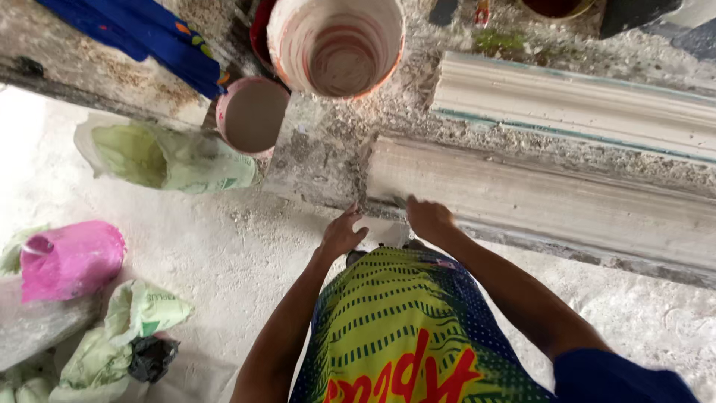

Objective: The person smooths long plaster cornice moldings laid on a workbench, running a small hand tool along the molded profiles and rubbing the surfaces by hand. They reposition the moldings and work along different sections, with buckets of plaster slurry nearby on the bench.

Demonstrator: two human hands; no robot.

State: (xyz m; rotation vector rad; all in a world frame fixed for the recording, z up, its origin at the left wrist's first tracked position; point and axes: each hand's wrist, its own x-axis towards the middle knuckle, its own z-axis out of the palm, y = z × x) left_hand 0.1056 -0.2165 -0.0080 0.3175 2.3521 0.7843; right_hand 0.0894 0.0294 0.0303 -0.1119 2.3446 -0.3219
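Both hands, left hand (341, 235) and right hand (429, 220), at plaster moulding (537, 205) end.

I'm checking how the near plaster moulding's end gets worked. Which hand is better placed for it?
Probably the right hand: it already rests on the end of the near plaster moulding. The left hand sits off it, at the bench edge.

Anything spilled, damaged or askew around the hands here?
Yes: plaster crumbs litter the bench beside the near moulding, whose end both the left hand and right hand touch. A pink bucket lies tipped on the floor.
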